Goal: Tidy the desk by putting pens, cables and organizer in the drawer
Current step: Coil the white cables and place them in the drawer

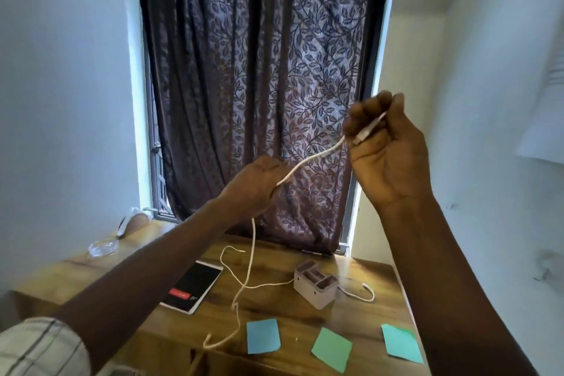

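holding the white cable (308,160) high above the wooden desk (290,311), probably to gather it into a coil: right hand (387,156) pinches the plug end, left hand (256,183) curls round the cord lower down, slack trailing near the organizer (316,284).

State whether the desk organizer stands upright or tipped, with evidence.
Upright: the organizer rests on the desk, its compartments opening upward.

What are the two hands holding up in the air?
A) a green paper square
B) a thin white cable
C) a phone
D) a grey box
B: the left hand and the right hand both grip the thin white cable stretched between them.
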